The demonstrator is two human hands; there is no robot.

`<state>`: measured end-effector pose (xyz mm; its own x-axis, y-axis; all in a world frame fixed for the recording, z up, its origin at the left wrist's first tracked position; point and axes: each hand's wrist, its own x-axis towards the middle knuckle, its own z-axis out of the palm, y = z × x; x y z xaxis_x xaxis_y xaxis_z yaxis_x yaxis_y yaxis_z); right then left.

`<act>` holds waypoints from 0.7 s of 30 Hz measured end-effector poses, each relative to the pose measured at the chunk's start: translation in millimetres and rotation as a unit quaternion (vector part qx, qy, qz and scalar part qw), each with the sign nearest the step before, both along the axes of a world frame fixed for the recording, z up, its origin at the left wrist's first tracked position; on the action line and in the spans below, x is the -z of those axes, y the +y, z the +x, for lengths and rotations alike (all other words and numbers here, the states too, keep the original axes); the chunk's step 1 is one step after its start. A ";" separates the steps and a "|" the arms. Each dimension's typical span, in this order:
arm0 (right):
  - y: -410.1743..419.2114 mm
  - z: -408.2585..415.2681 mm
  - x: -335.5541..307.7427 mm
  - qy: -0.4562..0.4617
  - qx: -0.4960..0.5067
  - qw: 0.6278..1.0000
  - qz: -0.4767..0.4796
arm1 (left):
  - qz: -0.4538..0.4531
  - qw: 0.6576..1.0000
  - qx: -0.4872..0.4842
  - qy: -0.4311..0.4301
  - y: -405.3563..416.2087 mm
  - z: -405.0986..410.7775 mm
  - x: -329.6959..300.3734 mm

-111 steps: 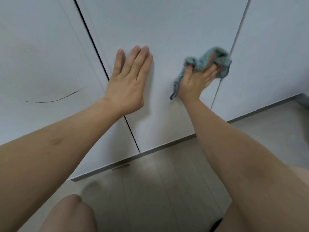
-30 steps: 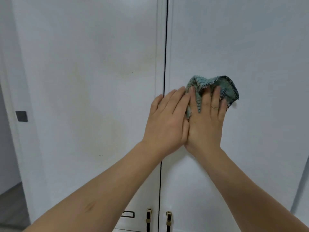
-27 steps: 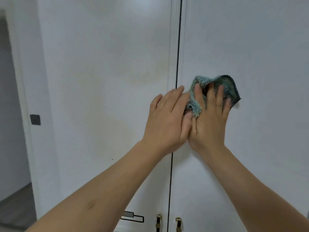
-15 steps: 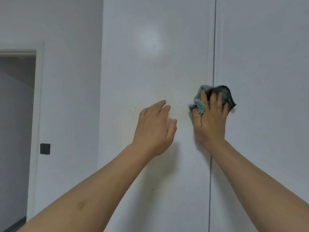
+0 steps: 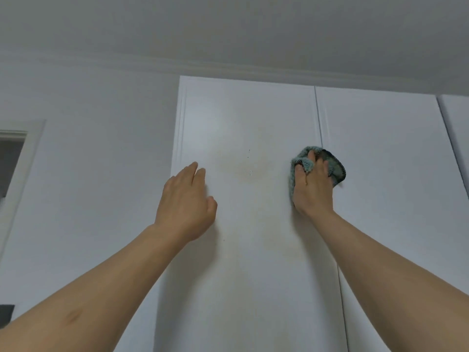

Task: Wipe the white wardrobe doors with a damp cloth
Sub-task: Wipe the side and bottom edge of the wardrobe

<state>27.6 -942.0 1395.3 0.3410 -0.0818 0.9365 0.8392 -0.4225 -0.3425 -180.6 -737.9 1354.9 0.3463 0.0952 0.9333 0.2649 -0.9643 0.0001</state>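
Two tall white wardrobe doors fill the view, the left door (image 5: 243, 123) and the right door (image 5: 380, 148), split by a thin vertical gap. A faint yellowish stain with small dark specks marks the left door's upper middle. My right hand (image 5: 313, 189) grips a bunched teal cloth (image 5: 335, 168) and presses it on the doors at the gap. My left hand (image 5: 186, 207) is raised with straight fingers at the left door's left edge, holding nothing; whether it touches the door I cannot tell.
The ceiling (image 5: 228, 29) and a cornice run just above the door tops. A plain white wall (image 5: 88, 174) lies left of the wardrobe, with a door frame (image 5: 22, 153) at the far left. A third door edge (image 5: 456, 128) shows at the far right.
The view has tilted up from the lower doors to the door tops. Both hands have risen. My left hand has drawn away from the right hand toward the door's left edge.
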 end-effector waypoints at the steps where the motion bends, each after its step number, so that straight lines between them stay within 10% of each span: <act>1: 2.3 -0.2 -8.1 -0.002 0.020 1.000 -0.008 | 0.005 1.000 -0.002 0.003 2.4 0.9 -6.9; 21: 92.3 -35.2 -157.6 -0.131 0.147 0.959 -0.204 | 0.013 0.991 -0.032 -0.128 70.9 72.7 -111.0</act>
